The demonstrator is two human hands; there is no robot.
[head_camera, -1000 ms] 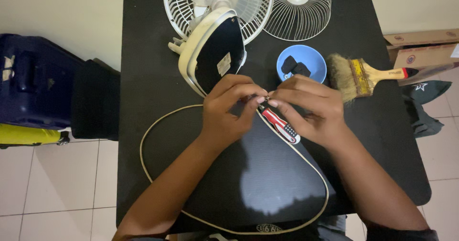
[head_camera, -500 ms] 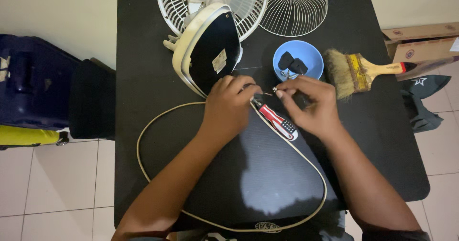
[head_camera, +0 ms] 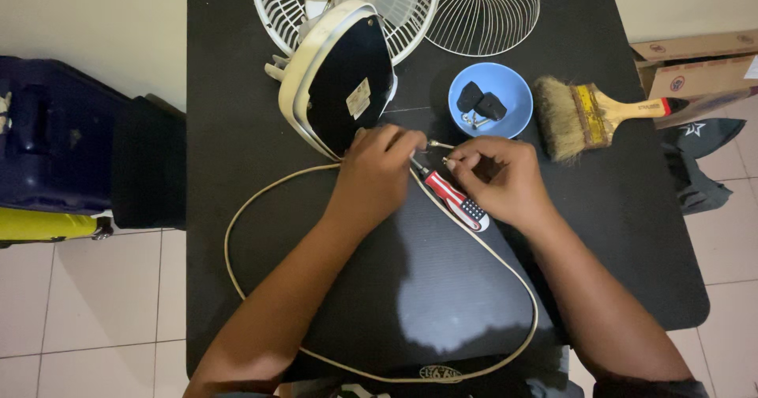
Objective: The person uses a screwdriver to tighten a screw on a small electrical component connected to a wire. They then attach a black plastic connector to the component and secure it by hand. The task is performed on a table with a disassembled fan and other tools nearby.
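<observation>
On top of the black table (head_camera: 237, 90), biggest item first: white fan body (head_camera: 339, 74) lying tipped over, dark underside of its base up, rear grille still attached behind it. Front grille (head_camera: 483, 7) already off, lying apart to the right near the far edge. Cream power cord (head_camera: 237, 279) loops wide round both forearms and back to the base. Paintbrush (head_camera: 600, 114) lies to the right, untouched. Blue bowl (head_camera: 491, 98) just beyond the hands holds two dark small parts plus what looks like metal bits, so some pieces are judged already removed. Red-handled screwdriver (head_camera: 450, 197) lies between the hands, under the left hand's fingers, tip end hidden. Left hand (head_camera: 375, 169) curled closed over screwdriver shaft beside the base edge. Right hand (head_camera: 497, 178) pinched shut on a small screw (head_camera: 439, 144), thin and metallic, hard to see. Judgement: disassembly partway, base not opened yet.
</observation>
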